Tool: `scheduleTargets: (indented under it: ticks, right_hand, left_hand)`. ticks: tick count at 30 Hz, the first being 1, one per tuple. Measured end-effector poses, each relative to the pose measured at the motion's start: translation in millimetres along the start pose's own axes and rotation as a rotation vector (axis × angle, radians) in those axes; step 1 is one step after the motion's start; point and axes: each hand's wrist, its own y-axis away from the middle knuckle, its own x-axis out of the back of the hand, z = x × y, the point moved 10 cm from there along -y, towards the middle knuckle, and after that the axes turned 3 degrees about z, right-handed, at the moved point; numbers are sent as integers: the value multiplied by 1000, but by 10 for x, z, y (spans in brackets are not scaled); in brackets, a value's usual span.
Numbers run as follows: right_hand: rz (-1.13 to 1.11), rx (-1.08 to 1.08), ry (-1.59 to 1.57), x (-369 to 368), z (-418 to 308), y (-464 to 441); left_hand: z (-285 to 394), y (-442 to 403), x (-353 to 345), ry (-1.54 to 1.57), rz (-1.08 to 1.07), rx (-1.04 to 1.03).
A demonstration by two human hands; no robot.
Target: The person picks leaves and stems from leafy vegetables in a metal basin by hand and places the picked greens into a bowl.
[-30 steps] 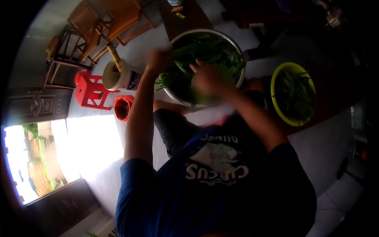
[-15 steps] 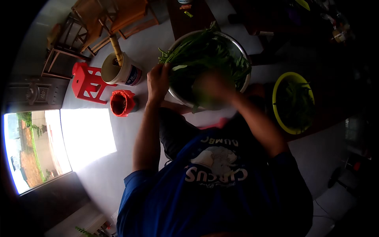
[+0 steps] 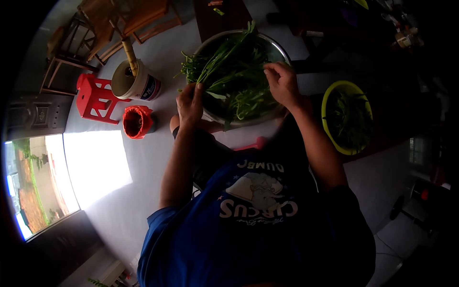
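Note:
A large metal basin [image 3: 278, 51] full of leafy green stalks [image 3: 239, 62] stands in front of me. At its left rim my left hand [image 3: 190, 103] is closed on the stem ends of some stalks, whose leaves reach across the basin. My right hand [image 3: 283, 83] is over the right rim, thumb and fingertips pinched together; what they hold, if anything, is too small to make out. Farther right, a yellow-green basin [image 3: 326, 117] holds more greens [image 3: 351, 119].
A white bucket [image 3: 122, 86] with a bamboo piece, a red stool [image 3: 95, 98] and a red-lined bin [image 3: 136, 122] stand left. Wooden chairs [image 3: 143, 19] are at the upper left. Dark wooden furniture [image 3: 217, 21] lies beyond the basin.
My left hand has come down to the basin's left rim and closed on stalks. My right hand, blurred over the greens before, has moved up and right. The view has shifted slightly.

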Motion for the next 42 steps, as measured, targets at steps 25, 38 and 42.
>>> scheduleTargets:
  ticks: [25,38,42]
  right_hand:
    - [-158,39,-189,-403,-130,72]
    - [-105,-229,-325,-698,488,175]
    - [-66,-337,-381,-845,847,321]
  left_hand:
    - [-85,194,-254,579,-31,289]
    - [-144,160,-262,176,35,92]
    - [-134,184,-238,74,122,119]
